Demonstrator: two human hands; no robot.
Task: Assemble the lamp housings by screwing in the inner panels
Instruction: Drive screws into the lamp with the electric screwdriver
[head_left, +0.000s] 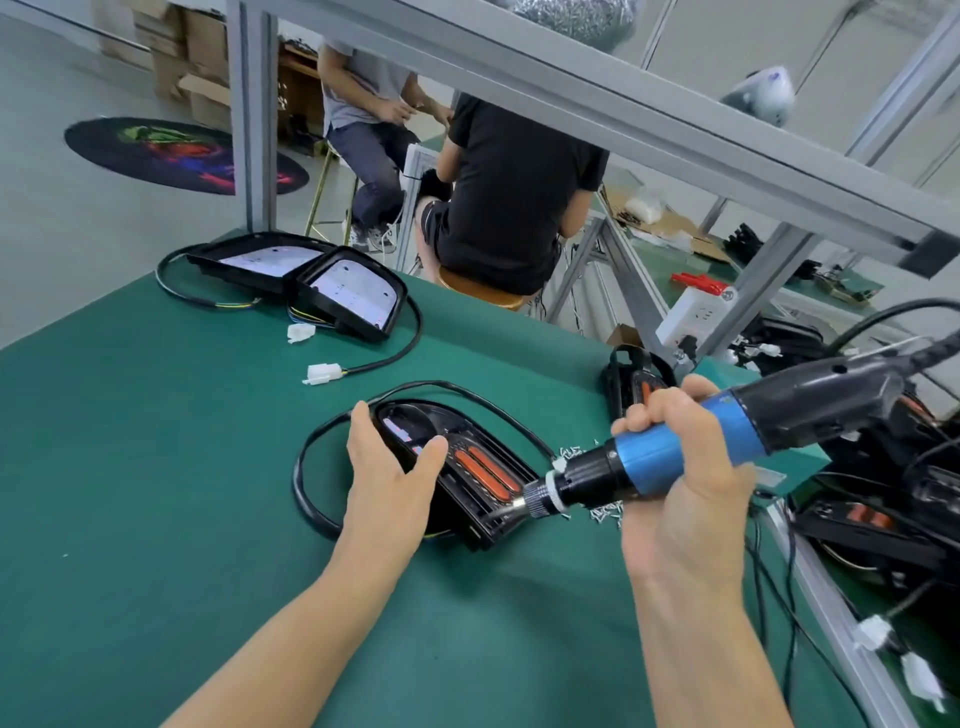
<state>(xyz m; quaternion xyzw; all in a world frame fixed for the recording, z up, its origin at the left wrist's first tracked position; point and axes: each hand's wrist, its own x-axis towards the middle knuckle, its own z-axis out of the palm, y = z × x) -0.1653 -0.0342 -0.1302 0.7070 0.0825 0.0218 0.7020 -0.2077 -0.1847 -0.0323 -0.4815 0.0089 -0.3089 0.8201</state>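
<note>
While the right hand (685, 467) is gripping the blue electric screwdriver (660, 457) with fingers curled round its barrel, the bit is meeting the lamp housing (457, 467) at its near corner, its tip too small to make out. The left hand (387, 467) is steadying that housing on the green bench (156, 467), thumb and fingers spread across its rim, partly hiding the inner panel (488, 470). Loose screws (602, 514) are lying just beside it. Farther back, two finished housings (311, 280) are resting together.
</note>
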